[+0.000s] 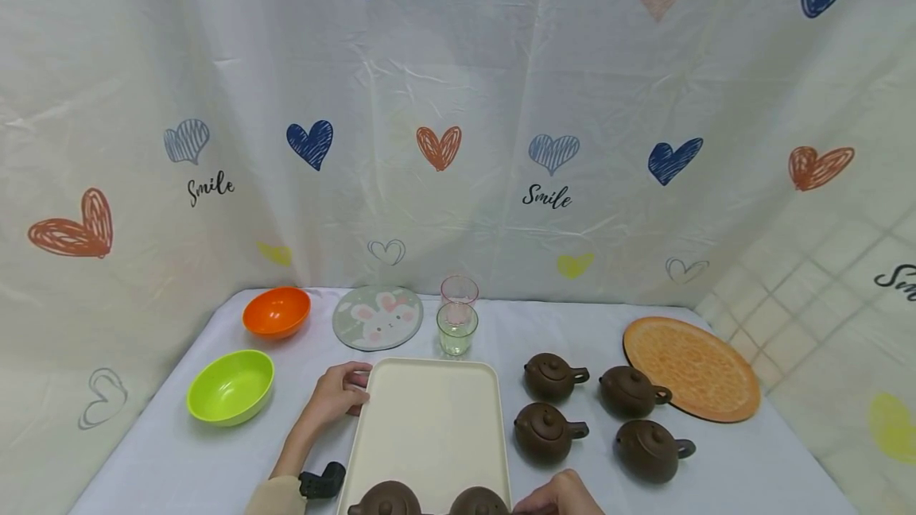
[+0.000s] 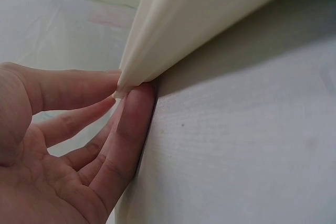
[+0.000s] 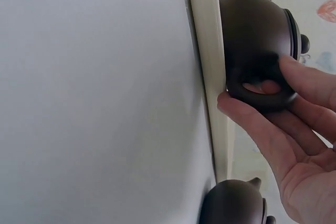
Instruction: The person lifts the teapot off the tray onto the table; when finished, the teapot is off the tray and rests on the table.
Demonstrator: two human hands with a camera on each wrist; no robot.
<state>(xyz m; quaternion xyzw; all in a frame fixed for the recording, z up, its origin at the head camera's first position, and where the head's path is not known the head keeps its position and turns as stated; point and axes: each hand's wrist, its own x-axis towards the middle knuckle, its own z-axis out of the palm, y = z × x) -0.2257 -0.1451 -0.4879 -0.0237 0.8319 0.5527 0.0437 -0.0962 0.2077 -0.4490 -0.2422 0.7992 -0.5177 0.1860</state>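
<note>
A cream rectangular tray lies on the white cloth in front of me. My left hand pinches its left rim; in the left wrist view thumb and index finger meet on the tray's edge. Two dark brown teapots sit at the tray's near end, a left one and a right one, both cut off by the frame. With my right hand I grip the right teapot by its ring handle, the index fingertip right at the tray's rim.
Several more brown teapots stand right of the tray, before a round orange-brown board. Two glasses and a rabbit-patterned round mat are behind it. A green bowl and an orange bowl stand at left.
</note>
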